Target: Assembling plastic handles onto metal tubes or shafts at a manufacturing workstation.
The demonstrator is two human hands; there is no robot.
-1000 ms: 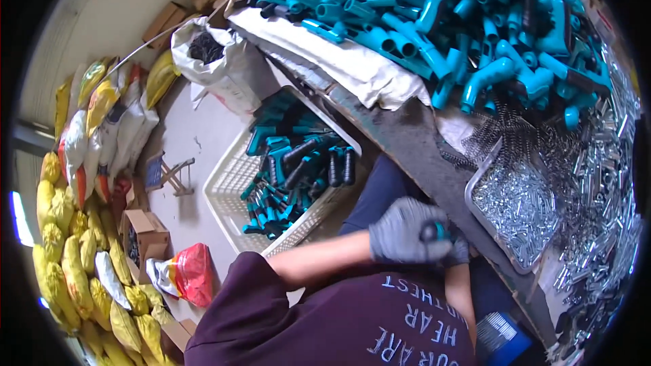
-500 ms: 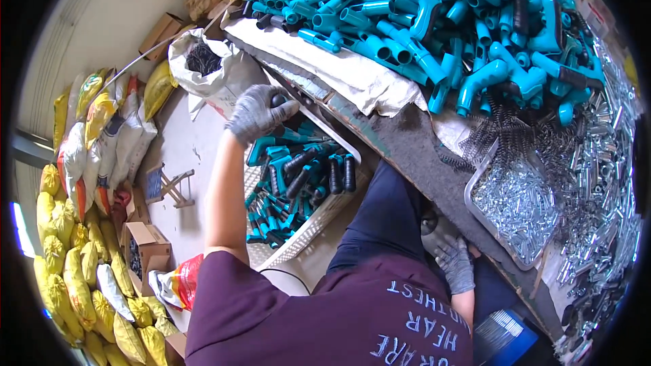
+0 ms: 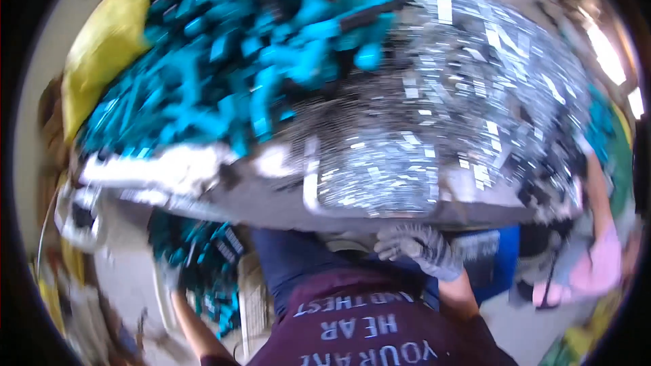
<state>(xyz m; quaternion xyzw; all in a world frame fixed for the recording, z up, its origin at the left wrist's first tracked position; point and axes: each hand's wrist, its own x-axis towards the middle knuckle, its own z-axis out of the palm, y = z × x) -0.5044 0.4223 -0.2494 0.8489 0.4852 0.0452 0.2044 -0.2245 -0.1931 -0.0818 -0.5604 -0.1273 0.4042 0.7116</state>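
At the table's front edge is my right hand (image 3: 424, 251), in a grey knit glove, its fingers stretched loosely leftward and apart, with nothing seen in them. My left hand (image 3: 173, 278), also gloved, is down at the left beside the white plastic basket (image 3: 252, 305); motion smears its fingers, and I cannot tell if it holds anything. Teal-and-black handle-like parts (image 3: 213, 247) fill the basket. On the table, just beyond my right hand, a white-rimmed tray (image 3: 310, 190) holds many small shiny metal pieces (image 3: 376, 173).
A heap of teal plastic housings (image 3: 271, 34) covers the far left of the table (image 3: 271, 200). Dark springs (image 3: 339, 122) and loose metal pieces (image 3: 488, 81) spread rightward. A blue bin (image 3: 498, 257) stands below the edge. Another person's arm (image 3: 598, 190) reaches in at right.
The view has swung right, blurring the picture. My left hand has dropped from the table's edge to beside the basket. My right hand is now at the table edge in front of the tray.
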